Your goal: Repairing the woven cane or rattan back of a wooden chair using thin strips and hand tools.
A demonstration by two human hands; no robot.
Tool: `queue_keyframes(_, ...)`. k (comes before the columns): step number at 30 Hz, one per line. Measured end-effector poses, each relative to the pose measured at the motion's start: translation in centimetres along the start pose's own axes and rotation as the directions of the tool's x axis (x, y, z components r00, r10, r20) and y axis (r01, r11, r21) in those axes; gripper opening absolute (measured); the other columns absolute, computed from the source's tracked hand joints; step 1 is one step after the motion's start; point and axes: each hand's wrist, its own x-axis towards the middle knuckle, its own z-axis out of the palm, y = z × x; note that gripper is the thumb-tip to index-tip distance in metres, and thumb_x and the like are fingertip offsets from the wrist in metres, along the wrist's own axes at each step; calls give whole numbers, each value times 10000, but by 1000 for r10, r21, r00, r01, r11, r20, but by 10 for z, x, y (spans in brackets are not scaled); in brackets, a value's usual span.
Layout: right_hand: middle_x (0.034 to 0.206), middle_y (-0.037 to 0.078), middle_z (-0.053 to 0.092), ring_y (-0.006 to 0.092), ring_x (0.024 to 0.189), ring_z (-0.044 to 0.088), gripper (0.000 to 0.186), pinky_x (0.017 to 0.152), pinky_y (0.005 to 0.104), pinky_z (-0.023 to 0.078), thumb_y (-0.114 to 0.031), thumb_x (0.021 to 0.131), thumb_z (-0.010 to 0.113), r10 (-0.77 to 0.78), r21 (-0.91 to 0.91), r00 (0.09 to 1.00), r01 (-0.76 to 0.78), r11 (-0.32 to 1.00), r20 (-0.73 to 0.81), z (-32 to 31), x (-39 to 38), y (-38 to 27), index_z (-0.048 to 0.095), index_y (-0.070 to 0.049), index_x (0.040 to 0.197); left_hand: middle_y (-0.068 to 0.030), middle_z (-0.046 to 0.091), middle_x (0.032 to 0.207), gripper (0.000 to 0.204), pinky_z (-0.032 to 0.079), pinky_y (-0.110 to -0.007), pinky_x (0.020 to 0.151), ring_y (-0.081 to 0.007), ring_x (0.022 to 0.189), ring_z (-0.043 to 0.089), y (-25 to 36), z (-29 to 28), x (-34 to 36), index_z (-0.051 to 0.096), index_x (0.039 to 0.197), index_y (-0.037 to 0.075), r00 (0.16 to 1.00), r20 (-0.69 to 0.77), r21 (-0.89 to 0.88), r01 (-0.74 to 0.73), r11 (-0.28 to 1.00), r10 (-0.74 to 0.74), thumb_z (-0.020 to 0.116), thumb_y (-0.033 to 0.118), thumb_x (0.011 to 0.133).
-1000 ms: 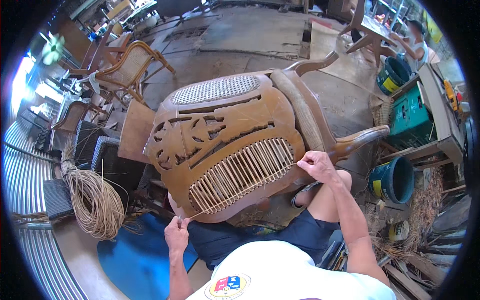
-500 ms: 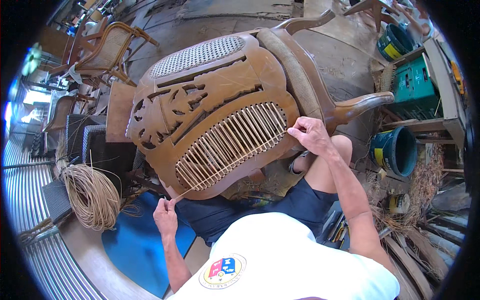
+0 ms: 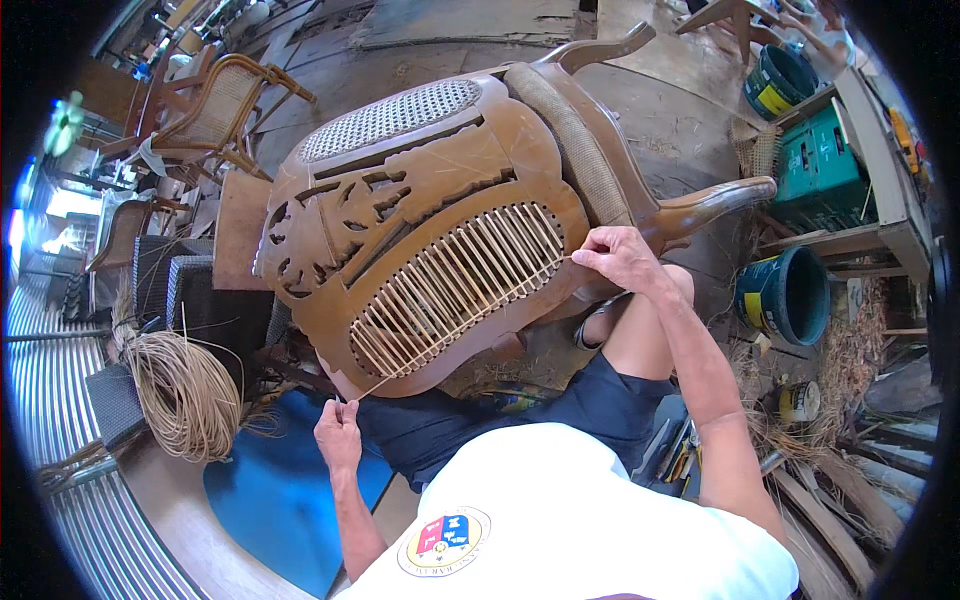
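Observation:
A brown carved wooden chair lies tipped across in front of me, its back facing up. In the nearer oval opening, parallel cane strips run across between rows of small holes. A long thin cane strand stretches along the opening's near edge, crossing the ends of those strips. My left hand pinches its left end, just off the frame's lower left. At the right end of the opening my right hand pinches the strand over the frame. The farther oval holds woven cane mesh.
A coil of cane hangs at the left beside a blue sheet. Dark green buckets and a green crate stand at the right near a wooden shelf. Behind at the left is a cane-backed chair. Another person's arm shows at top right.
Both hands still hold the strand at its two ends. My left hand has shifted slightly right, and my right hand slightly up and left. The view has moved a little.

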Motion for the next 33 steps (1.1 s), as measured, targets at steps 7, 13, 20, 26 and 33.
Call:
queue_keyframes(7, 818, 56, 720, 136, 796, 648, 208, 754, 308, 513, -229, 884, 776, 118, -140, 992, -122, 983, -37, -105, -24, 31, 774, -21, 900, -41, 514, 618, 325, 408, -327, 565, -125, 600, 436, 3, -16, 4, 612, 816, -21, 996, 82, -64, 38, 997, -32, 760, 221, 976)
queue_keyframes(13, 748, 96, 660, 205, 747, 645, 314, 731, 354, 504, -272, 867, 762, 241, -306, 953, -289, 907, -185, -228, -104, 127, 700, 35, 844, -46, 534, 642, 267, 408, -326, 573, -125, 613, 435, -1, -10, 21, 667, 844, -21, 994, 104, -65, -11, 998, 18, 764, 198, 962)
queue_keyframes(20, 706, 122, 653, 199, 686, 637, 213, 648, 367, 487, -175, 820, 803, 326, -394, 814, -533, 749, -481, -260, -205, 202, 701, 12, 804, -154, 643, 730, 214, 487, -381, 646, -234, 641, 583, -3, -31, 29, 691, 876, -22, 992, 104, 37, -71, 997, 67, 754, 173, 938)
queue_keyframes(26, 804, 147, 692, 329, 793, 681, 143, 737, 428, 530, -143, 832, 765, 303, -481, 677, -708, 518, -671, -267, -263, 242, 707, -14, 857, -177, 659, 754, 236, 498, -423, 673, -310, 662, 612, -24, -44, 42, 676, 871, -25, 1000, 6, 170, -3, 985, 2, 775, 186, 912)
queue_keyframes(33, 1213, 221, 630, 430, 1188, 596, 330, 1006, 476, 488, -202, 934, 706, 331, -379, 566, -789, 484, -755, -233, -172, 179, 656, -23, 1208, -116, 618, 722, 276, 489, -388, 655, -230, 640, 554, -2, -64, 77, 636, 926, -27, 977, -212, 141, 12, 990, 18, 740, 224, 971)
